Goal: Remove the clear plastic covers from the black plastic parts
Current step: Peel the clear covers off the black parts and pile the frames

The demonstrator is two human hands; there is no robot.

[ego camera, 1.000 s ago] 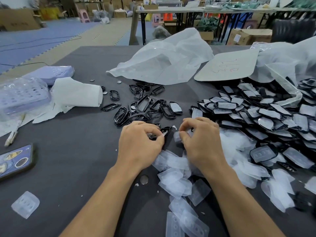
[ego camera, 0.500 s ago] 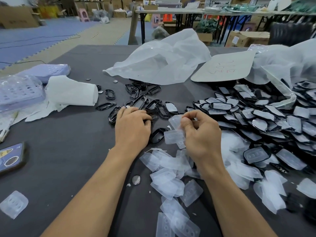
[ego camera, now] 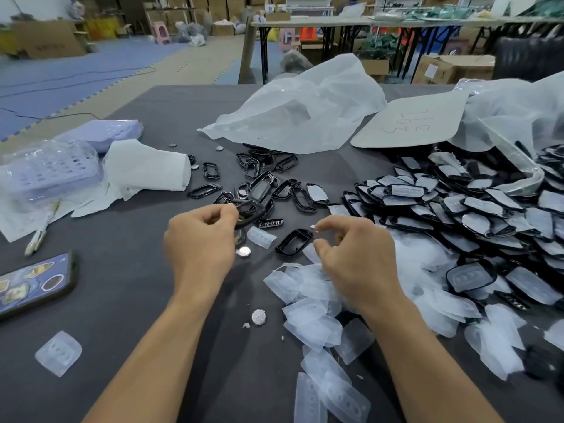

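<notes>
Head view: a bare black frame (ego camera: 293,242) is lying on the dark grey table (ego camera: 128,306), and it is serving here as the marker for everything else.

The left hand (ego camera: 201,248) is hovering to the left of that frame. Its fingers are curling in, and thumb and forefinger are pinching a blurred black part (ego camera: 251,209) that is sticking out beyond the frame and to its left.

The right hand (ego camera: 357,261) is hovering just right of the frame with fingers loosely curled and thumb and forefinger tips slightly apart. A white fleck is showing at the forefinger tip, and whether the hand is gripping anything cannot be told.

Just left of the frame a single clear cover (ego camera: 261,237) is lying loose, with a coin cell (ego camera: 244,251) sitting just beside it.

On the near side of the frame, a heap of peeled covers (ego camera: 311,303) is spreading out under the right wrist.

Well to the right of the frame, a pile of covered parts (ego camera: 457,209) is sprawling across the table.

Beyond the frame a cluster of stripped frames (ego camera: 259,181) is lying scattered, and farther beyond that a white plastic bag (ego camera: 299,111) is slumping.

Far to the left of the frame a phone (ego camera: 33,282) is lying flat.
</notes>
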